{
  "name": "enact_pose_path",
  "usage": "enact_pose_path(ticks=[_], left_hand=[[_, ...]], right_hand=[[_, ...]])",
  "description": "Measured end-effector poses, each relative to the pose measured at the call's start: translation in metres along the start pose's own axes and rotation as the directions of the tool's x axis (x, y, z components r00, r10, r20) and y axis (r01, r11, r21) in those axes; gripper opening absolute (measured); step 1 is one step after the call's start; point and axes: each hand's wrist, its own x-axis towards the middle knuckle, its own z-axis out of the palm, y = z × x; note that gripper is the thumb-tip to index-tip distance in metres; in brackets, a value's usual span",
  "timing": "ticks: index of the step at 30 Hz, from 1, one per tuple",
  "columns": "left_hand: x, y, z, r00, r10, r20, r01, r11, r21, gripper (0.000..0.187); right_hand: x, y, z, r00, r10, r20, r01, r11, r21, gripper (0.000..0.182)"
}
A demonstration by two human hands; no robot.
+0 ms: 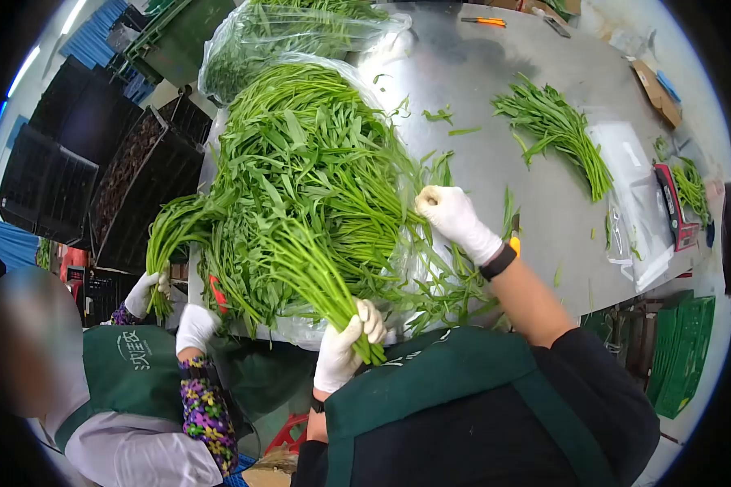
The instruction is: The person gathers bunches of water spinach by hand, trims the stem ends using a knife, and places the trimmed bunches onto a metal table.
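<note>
My white-gloved left hand [345,349] is wrapped round the lower stems of a bunch of water spinach [307,264], its leaves pointing up and away over the pile. At the right edge of the big pile of water spinach [300,154], my gloved right hand [455,215] is closed; whether a stem is in its fingers is hidden. The pile lies on clear plastic on the metal table [495,89]. A knife with a yellow handle [515,243] lies just beside my right forearm. Further right rests a separate bunch of water spinach [556,130].
A co-worker [122,381] at the left holds another bunch [170,235] by the pile. Clear plastic bags [625,195] and a red scale [676,207] stand at the right. An orange-handled cutter [484,21] lies at the back; green crates [682,357] are below right.
</note>
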Motion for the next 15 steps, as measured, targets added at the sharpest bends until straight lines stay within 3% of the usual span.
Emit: enact_pose_path(ticks=[2,3,5,6,10,13,15], left_hand=[[-0.003,0.004,0.004,0.998,0.025,-0.053,-0.025,1.000,0.005,0.018],[-0.002,0.006,0.005,0.996,0.051,-0.077,-0.052,0.999,-0.012,0.018],[-0.001,0.006,0.005,0.992,0.073,-0.100,-0.076,0.997,-0.026,0.019],[0.003,0.005,0.003,0.990,0.123,-0.061,-0.124,0.992,-0.013,0.017],[0.007,0.001,0.006,0.969,0.234,-0.086,-0.230,0.972,0.054,0.017],[0.009,0.004,-0.001,0.933,0.317,-0.168,-0.305,0.948,0.093,0.014],[0.010,0.005,-0.002,0.894,0.370,-0.253,-0.334,0.927,0.172,0.011]], right_hand=[[0.009,-0.008,-0.008,0.992,0.085,0.091,-0.026,0.859,-0.512,0.016],[0.009,-0.007,-0.002,0.993,0.083,0.086,-0.028,0.859,-0.512,0.016],[0.007,-0.005,0.026,0.923,-0.371,0.101,0.385,0.893,-0.235,0.016],[0.008,-0.004,0.036,0.864,-0.491,0.114,0.497,0.795,-0.349,0.016],[0.012,0.009,0.060,0.918,-0.373,0.133,0.388,0.784,-0.485,0.018],[0.012,-0.002,0.049,0.889,-0.443,0.118,0.449,0.792,-0.413,0.017],[0.008,-0.014,0.040,0.834,-0.552,0.003,0.529,0.798,-0.287,0.018]])
